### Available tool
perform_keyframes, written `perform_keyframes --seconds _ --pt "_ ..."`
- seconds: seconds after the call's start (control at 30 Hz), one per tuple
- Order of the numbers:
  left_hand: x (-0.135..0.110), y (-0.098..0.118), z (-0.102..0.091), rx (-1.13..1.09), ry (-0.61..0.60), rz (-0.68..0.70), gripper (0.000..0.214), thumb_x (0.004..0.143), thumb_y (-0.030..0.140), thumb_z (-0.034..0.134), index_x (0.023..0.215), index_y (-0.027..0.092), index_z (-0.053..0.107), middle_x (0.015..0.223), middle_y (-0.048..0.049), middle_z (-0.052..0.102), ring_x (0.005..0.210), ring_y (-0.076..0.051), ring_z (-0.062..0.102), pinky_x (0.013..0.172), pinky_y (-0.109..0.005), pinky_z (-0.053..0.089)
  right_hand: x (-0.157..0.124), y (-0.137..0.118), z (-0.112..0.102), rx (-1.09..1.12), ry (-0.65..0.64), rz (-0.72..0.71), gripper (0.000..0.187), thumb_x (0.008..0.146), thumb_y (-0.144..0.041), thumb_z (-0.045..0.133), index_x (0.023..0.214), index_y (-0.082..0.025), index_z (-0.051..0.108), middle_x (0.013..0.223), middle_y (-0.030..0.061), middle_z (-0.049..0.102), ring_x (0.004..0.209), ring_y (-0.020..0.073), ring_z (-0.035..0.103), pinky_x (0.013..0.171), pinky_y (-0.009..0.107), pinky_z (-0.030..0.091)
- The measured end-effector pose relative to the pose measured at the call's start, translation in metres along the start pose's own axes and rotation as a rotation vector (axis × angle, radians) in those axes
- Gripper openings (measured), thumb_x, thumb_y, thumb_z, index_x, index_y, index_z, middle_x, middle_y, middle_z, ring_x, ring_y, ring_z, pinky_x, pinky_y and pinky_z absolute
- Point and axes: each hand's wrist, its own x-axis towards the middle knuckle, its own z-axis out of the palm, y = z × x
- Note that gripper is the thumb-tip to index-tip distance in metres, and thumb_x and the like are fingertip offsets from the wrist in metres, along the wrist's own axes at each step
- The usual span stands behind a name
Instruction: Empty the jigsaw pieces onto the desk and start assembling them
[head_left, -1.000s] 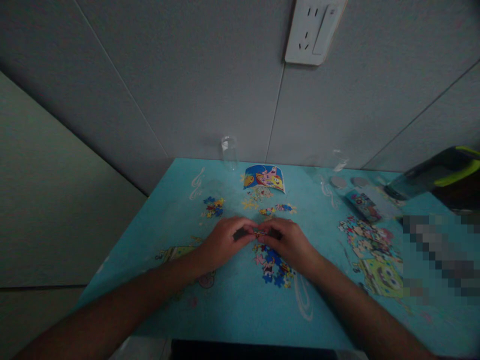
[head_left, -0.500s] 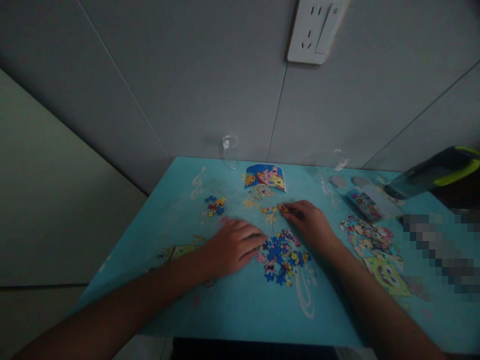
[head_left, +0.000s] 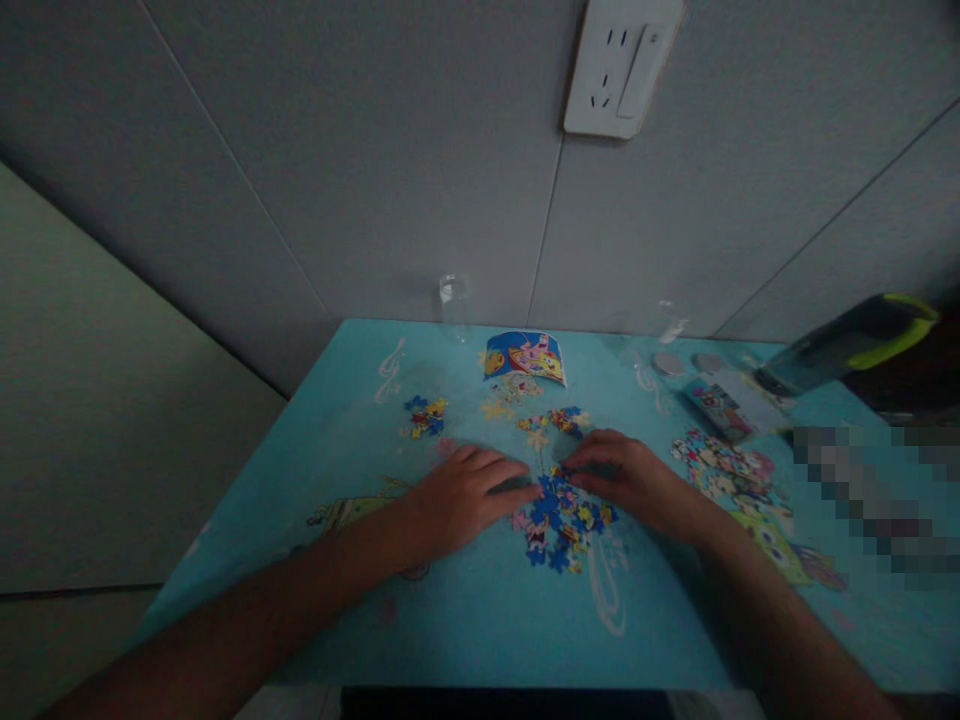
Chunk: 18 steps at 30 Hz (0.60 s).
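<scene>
A loose pile of blue, yellow and pink jigsaw puzzle pieces (head_left: 551, 515) lies on the table between my hands. My left hand (head_left: 476, 495) rests at the pile's left side, palm down, its fingers stretched out and the tips at the edge of the pieces. At the pile's upper right is my right hand (head_left: 637, 480); its thumb and forefinger are slightly apart over the top pieces, and I make out nothing held between them. Just beyond sits a short strip of puzzle pieces (head_left: 555, 422), apparently joined. A curved cartoon picture card (head_left: 525, 358) stands behind it.
A small cluster of pieces (head_left: 426, 415) lies to the left. Toward the wall stand clear plastic cylinders (head_left: 454, 308). On the right are another puzzle heap (head_left: 724, 465), round lids (head_left: 667, 364), a printed packet (head_left: 720, 405) and a dark bottle (head_left: 832, 340). The blue patterned tabletop (head_left: 300, 600) meets the wall.
My right hand has moved from the strip of pieces back toward me, to the top of the pile. The strip's right end now shows uncovered. My left hand has barely moved.
</scene>
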Motion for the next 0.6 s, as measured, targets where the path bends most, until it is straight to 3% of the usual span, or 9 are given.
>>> perform_keyframes --seconds 0.3,0.6 --pt "-0.002 -0.003 -0.001 0.023 -0.003 0.032 0.024 0.101 0.026 0.058 0.124 0.024 0.064 0.122 -0.0062 0.065 0.114 -0.024 0.056 0.096 -0.042 0.044 -0.003 0.012 -0.006 -0.034 -0.040 0.018 0.018 0.092 -0.035 0.070 0.108 -0.029 0.075 0.106 0.0048 0.069 0.099 0.0222 0.066 0.091 0.038 0.052" --pt "-0.009 -0.013 -0.009 0.008 0.006 0.015 0.016 0.097 0.029 0.065 0.110 0.020 0.066 0.133 -0.0073 0.061 0.119 -0.025 0.056 0.100 -0.043 0.044 -0.007 0.017 -0.014 -0.020 -0.039 0.042 0.020 0.097 -0.032 0.060 0.111 -0.027 0.073 0.106 0.0051 0.071 0.094 0.0205 0.067 0.086 0.035 0.053"
